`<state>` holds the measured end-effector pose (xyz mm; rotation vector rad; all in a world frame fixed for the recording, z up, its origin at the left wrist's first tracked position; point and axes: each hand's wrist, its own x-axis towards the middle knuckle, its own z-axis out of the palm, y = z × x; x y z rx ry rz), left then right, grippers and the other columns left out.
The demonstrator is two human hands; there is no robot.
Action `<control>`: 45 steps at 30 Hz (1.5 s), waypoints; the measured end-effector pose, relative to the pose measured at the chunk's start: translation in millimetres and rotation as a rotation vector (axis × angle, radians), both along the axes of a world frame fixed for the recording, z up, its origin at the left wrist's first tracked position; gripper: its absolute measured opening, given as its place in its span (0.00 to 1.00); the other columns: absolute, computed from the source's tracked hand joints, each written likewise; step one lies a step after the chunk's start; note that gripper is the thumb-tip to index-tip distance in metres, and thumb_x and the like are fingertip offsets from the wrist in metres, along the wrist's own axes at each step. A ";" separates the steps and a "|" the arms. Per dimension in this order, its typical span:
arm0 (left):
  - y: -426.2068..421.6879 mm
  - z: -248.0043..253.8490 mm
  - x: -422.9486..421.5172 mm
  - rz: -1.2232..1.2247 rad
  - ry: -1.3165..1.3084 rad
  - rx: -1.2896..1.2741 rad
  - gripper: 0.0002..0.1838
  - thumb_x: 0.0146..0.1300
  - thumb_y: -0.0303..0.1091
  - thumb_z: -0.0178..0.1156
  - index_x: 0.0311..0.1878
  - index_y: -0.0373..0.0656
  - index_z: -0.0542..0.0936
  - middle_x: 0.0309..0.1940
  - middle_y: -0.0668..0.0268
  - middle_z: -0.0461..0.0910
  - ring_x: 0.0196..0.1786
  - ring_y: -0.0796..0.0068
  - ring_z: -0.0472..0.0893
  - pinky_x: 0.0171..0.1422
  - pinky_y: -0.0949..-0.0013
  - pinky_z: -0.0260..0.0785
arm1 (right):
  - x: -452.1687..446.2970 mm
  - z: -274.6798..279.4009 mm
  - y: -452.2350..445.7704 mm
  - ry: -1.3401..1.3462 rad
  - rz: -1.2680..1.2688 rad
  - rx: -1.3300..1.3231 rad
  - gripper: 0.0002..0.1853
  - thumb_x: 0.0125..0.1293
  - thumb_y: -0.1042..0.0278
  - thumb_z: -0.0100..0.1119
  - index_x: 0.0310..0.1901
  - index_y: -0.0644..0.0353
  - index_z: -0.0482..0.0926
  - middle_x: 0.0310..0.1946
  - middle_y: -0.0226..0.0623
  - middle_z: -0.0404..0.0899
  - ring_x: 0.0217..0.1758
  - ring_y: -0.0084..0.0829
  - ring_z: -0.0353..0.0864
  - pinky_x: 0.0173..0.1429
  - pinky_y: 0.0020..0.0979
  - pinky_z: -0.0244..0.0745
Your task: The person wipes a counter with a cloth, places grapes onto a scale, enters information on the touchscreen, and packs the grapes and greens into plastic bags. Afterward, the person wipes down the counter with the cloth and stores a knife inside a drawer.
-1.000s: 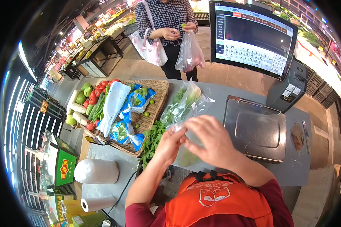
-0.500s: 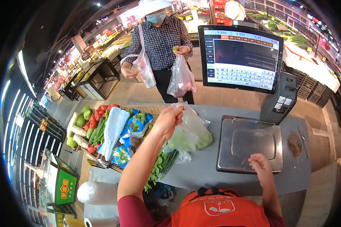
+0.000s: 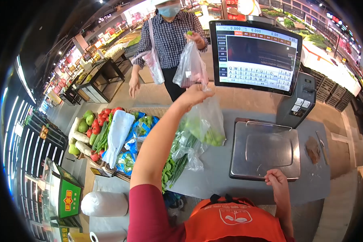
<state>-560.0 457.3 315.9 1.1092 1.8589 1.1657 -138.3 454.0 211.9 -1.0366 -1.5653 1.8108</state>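
My left hand (image 3: pixel 197 96) is stretched out over the far side of the counter, closed on the top of a clear plastic bag (image 3: pixel 209 125). Round green produce shows through the lower part of the bag, which hangs just above the counter or touches it; I cannot tell which. Leafy greens (image 3: pixel 177 167) and a crumpled clear bag lie beside it. My right hand (image 3: pixel 276 177) is loosely closed, its fingers curled and nothing visible in them, by the near right edge of the metal weighing scale (image 3: pixel 266 151).
A person (image 3: pixel 171 48) across the counter holds a plastic bag (image 3: pixel 191 66) and a small green item. A wicker basket of vegetables (image 3: pixel 105 133) stands left. The touch screen (image 3: pixel 256 56) rises behind the scale. A plastic bag roll (image 3: pixel 105 203) lies near left.
My left hand has moved forward and right, towards the person, lifting the bag with it. My right hand's fingers have curled in more. The person's free hand has dropped lower.
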 end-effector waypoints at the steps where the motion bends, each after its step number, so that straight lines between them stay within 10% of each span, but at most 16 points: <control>1: 4.8 -1.8 -7.7 -0.025 0.008 0.001 0.11 0.53 0.41 0.61 0.24 0.45 0.74 0.20 0.74 0.68 0.23 0.82 0.64 0.28 0.76 0.57 | 2.3 -1.8 -0.4 -0.003 -0.003 -0.009 0.07 0.62 0.74 0.48 0.39 0.60 0.75 0.32 0.29 0.77 0.34 0.18 0.73 0.39 0.19 0.67; 11: -46.0 -41.9 -55.0 -0.226 0.048 -0.136 0.11 0.59 0.37 0.59 0.37 0.38 0.79 0.32 0.73 0.78 0.37 0.83 0.74 0.43 0.77 0.66 | 6.4 -2.7 -5.4 -0.061 -0.088 -0.050 0.06 0.63 0.72 0.48 0.38 0.59 0.75 0.29 0.27 0.76 0.32 0.17 0.72 0.37 0.19 0.66; 15: -71.6 -88.8 -65.3 0.168 -0.088 0.100 0.10 0.57 0.35 0.59 0.36 0.38 0.80 0.29 0.70 0.79 0.32 0.81 0.76 0.37 0.72 0.69 | 4.0 -10.1 -5.2 -0.048 -0.090 -0.090 0.06 0.63 0.73 0.48 0.38 0.59 0.75 0.28 0.27 0.75 0.31 0.16 0.71 0.35 0.17 0.66; 20: -90.2 -164.2 -41.7 0.612 0.258 0.176 0.22 0.52 0.42 0.59 0.42 0.30 0.76 0.31 0.48 0.79 0.38 0.51 0.79 0.46 0.60 0.69 | -4.5 -15.5 -3.7 -0.059 -0.068 -0.152 0.05 0.63 0.73 0.48 0.37 0.58 0.75 0.27 0.27 0.75 0.30 0.15 0.71 0.33 0.17 0.65; 29: -121.6 -171.8 13.8 0.740 0.491 0.397 0.28 0.51 0.39 0.64 0.54 0.36 0.69 0.47 0.53 0.71 0.52 0.60 0.72 0.55 0.63 0.64 | -19.4 -15.2 -3.8 -0.093 -0.010 -0.139 0.05 0.64 0.73 0.48 0.38 0.59 0.74 0.28 0.28 0.74 0.30 0.16 0.71 0.32 0.17 0.66; 36: -222.1 -220.1 -3.3 0.680 0.177 0.271 0.09 0.59 0.31 0.58 0.39 0.34 0.77 0.30 0.67 0.77 0.34 0.79 0.75 0.41 0.75 0.68 | -21.8 -17.6 -10.4 -0.145 -0.026 -0.143 0.05 0.64 0.72 0.48 0.39 0.58 0.74 0.29 0.28 0.74 0.30 0.16 0.71 0.31 0.16 0.66; 40: -276.2 -230.0 -24.4 0.827 0.262 0.095 0.07 0.57 0.31 0.57 0.35 0.38 0.79 0.27 0.55 0.79 0.28 0.64 0.79 0.34 0.66 0.70 | -25.3 -22.4 -14.4 -0.157 -0.008 -0.140 0.05 0.65 0.72 0.47 0.40 0.57 0.73 0.29 0.27 0.73 0.30 0.16 0.70 0.31 0.16 0.66; 45: -300.3 -259.4 -74.7 0.802 0.698 -0.456 0.15 0.54 0.25 0.53 0.46 0.37 0.71 0.48 0.48 0.71 0.44 0.48 0.77 0.46 0.56 0.71 | -41.4 -12.5 -21.2 -0.202 -0.002 -0.134 0.05 0.65 0.72 0.48 0.39 0.57 0.74 0.29 0.27 0.74 0.30 0.16 0.71 0.32 0.16 0.66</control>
